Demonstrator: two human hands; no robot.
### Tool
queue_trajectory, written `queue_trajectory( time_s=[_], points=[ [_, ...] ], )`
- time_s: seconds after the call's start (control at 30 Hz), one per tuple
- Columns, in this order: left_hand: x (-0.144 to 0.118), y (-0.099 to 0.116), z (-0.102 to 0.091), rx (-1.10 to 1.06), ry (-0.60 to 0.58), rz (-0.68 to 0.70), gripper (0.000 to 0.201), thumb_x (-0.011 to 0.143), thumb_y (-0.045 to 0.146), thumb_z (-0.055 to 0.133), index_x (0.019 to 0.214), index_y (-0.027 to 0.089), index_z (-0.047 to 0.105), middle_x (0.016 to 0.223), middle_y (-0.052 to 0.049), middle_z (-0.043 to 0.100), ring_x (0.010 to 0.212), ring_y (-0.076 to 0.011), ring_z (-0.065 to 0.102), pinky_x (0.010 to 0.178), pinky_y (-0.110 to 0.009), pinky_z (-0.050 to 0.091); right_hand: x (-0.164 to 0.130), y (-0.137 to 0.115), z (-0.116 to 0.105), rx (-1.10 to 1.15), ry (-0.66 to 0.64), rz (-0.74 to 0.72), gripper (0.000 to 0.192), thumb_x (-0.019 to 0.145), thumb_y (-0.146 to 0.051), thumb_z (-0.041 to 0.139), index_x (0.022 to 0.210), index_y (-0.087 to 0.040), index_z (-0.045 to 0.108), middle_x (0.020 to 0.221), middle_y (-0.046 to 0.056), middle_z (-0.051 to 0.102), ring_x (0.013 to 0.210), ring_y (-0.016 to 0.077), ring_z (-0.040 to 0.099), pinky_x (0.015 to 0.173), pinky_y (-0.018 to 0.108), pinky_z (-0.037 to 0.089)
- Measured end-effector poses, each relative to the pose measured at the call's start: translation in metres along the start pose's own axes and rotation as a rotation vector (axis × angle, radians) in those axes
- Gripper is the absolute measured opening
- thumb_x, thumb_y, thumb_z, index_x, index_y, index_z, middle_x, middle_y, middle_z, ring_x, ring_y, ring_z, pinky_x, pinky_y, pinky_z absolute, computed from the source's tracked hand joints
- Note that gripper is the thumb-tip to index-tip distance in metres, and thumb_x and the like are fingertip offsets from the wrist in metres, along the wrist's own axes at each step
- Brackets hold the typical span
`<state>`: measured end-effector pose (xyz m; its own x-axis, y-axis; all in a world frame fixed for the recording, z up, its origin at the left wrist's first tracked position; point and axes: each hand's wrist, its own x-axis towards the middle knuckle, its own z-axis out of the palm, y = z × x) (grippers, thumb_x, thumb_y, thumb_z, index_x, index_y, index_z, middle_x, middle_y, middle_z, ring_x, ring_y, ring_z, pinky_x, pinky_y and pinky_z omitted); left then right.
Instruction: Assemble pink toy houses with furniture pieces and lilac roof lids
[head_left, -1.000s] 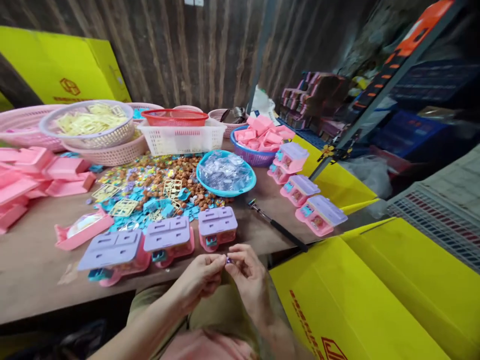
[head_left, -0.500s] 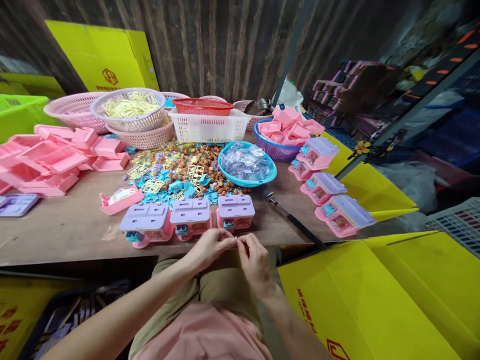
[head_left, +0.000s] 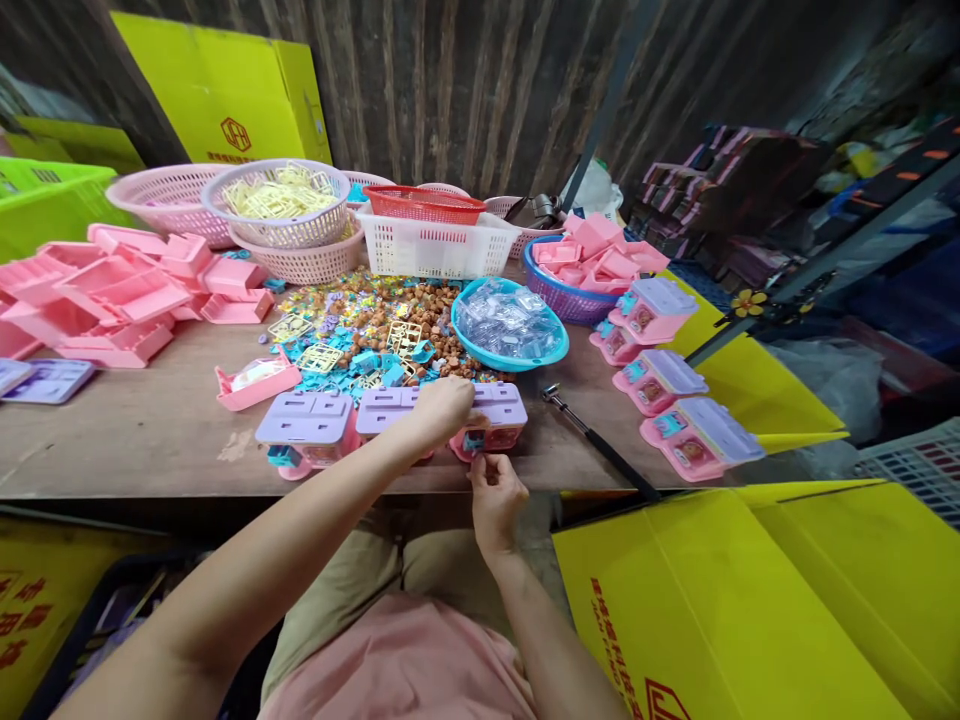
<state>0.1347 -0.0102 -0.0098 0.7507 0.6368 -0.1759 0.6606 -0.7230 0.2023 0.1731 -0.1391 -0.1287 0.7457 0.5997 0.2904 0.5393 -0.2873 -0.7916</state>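
Three pink toy houses with lilac roofs stand in a row at the table's front edge. My left hand (head_left: pixel 442 408) rests on the roof of the rightmost toy house (head_left: pixel 499 418), fingers curled over it. My right hand (head_left: pixel 493 492) is just below that house's front, fingertips pinched at its lower edge; whether a small piece sits between them is too small to tell. The middle house (head_left: pixel 382 410) and the left house (head_left: pixel 307 428) stand untouched beside my left forearm.
A pile of small brown, blue and yellow parts (head_left: pixel 367 325) lies behind the houses, with a blue bowl of clear pieces (head_left: pixel 510 322), a black tool (head_left: pixel 600 445), several finished houses (head_left: pixel 660 375) at right, pink shells (head_left: pixel 120 290) at left, baskets (head_left: pixel 435 245) behind, and yellow boxes (head_left: pixel 720 600) beside my lap.
My hands rose from my lap to the table edge. The left hand moved onto the rightmost house's roof and the right hand came up to its front. The camera tilted up slightly.
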Motion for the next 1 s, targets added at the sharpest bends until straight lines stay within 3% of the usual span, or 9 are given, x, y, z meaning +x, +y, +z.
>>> queue_trajectory(
  time_s=[0.3,0.6,1.0],
  points=[
    [0.009,0.005,0.001,-0.044,0.007,-0.018,0.044,0.074,0.05,0.064,0.097,0.013,0.066,0.097,-0.016,0.066,0.099,-0.0268,0.062,0.082,-0.029,0.047,-0.002,0.002,0.007,-0.043,0.082,-0.036,0.024,0.085,-0.04,0.042,0.069,-0.023,0.047,0.064,0.006,0.061,0.061,0.0196,0.058,0.06,0.028,0.04],
    [0.013,0.013,0.004,-0.062,0.012,-0.021,0.042,0.077,0.046,0.062,0.099,0.01,0.067,0.096,-0.019,0.067,0.096,-0.0262,0.064,0.08,-0.028,0.047,0.003,0.014,0.006,-0.088,0.204,-0.092,0.024,0.087,-0.038,0.039,0.07,-0.022,0.046,0.061,0.004,0.056,0.056,0.0171,0.053,0.057,0.027,0.04],
    [0.015,0.012,0.008,-0.04,0.016,0.005,0.039,0.078,0.046,0.062,0.097,0.012,0.069,0.094,-0.018,0.068,0.093,-0.0267,0.065,0.076,-0.027,0.049,0.007,0.022,0.005,-0.072,0.195,-0.184,0.026,0.086,-0.041,0.04,0.07,-0.022,0.047,0.062,0.003,0.057,0.059,0.018,0.057,0.057,0.027,0.041]
  ],
)
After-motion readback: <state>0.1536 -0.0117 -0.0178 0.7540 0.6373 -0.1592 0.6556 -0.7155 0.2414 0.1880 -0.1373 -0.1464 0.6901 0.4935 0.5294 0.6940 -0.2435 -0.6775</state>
